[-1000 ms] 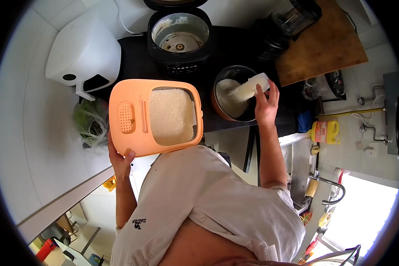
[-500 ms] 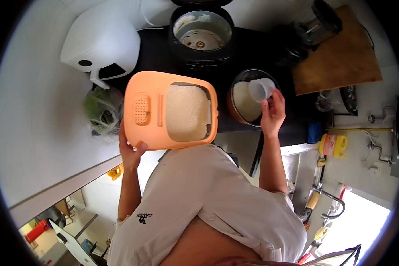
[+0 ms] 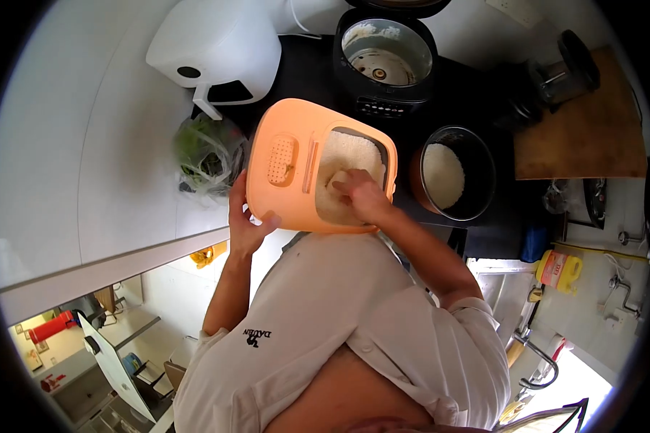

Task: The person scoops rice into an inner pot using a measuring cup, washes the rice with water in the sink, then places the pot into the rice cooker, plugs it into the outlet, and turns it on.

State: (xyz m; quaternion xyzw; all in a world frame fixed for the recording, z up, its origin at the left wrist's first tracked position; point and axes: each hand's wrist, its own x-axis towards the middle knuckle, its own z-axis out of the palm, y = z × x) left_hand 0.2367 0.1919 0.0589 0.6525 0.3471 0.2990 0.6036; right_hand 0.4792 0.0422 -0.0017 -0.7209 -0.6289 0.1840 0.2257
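An orange rice bin (image 3: 285, 195) with its top opening uncovered is held against my body. My left hand (image 3: 249, 220) grips its lower left edge, thumb on top. Inside the opening, my right hand (image 3: 365, 196) is closed on a small cup (image 3: 338, 179), which is pushed into the white rice (image 3: 354, 148) and partly hidden by my fingers. To the right on the black counter stands a round inner pot (image 3: 490, 169) with a heap of rice (image 3: 443, 175) on its left side.
Behind the bin stands an open rice cooker (image 3: 383, 108) without its pot. A white air fryer (image 3: 224, 43) and a bag of greens (image 3: 206, 155) are at the left. A blender (image 3: 563, 76), a wooden board (image 3: 581, 137) and a yellow bottle (image 3: 558, 270) are at the right.
My right hand has moved left with the cup, from above the pot into the bin's opening. The pot now holds rice, with nothing above it. The view has shifted, and the bin is more tilted.
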